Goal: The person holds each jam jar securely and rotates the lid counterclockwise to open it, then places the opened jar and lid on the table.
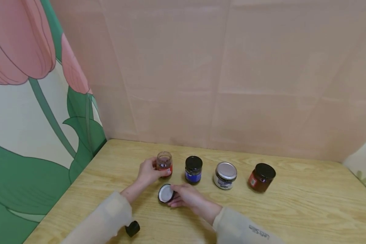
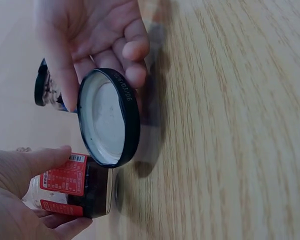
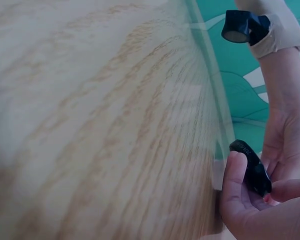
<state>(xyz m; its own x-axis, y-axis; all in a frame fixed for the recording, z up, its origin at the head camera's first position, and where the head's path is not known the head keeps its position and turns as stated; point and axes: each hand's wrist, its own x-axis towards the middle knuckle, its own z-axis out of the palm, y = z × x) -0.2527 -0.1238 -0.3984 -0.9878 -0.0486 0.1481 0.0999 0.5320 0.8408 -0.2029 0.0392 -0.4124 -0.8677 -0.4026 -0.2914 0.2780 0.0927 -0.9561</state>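
My left hand [image 1: 147,172] grips an uncapped glass jar [image 1: 164,162] at the left end of a row of jars. The jar has a red label [image 2: 65,177] and dark contents low inside it, and its mouth faces up. Nearer to me, my right hand [image 1: 187,197] pinches a round black lid [image 1: 166,193] by its edge. The lid is tilted so that its white inner face [image 2: 107,122] shows, with a printed date on its rim. Lid and jar are apart in the head view.
To the right of the held jar stand a black-lidded jar with a blue label [image 1: 193,170], a silver-lidded jar [image 1: 226,175] and a black-lidded jar with a red label [image 1: 262,178]. They stand on a wood-grain table [image 1: 308,203], with a pink cloth backdrop [image 1: 231,78] behind it.
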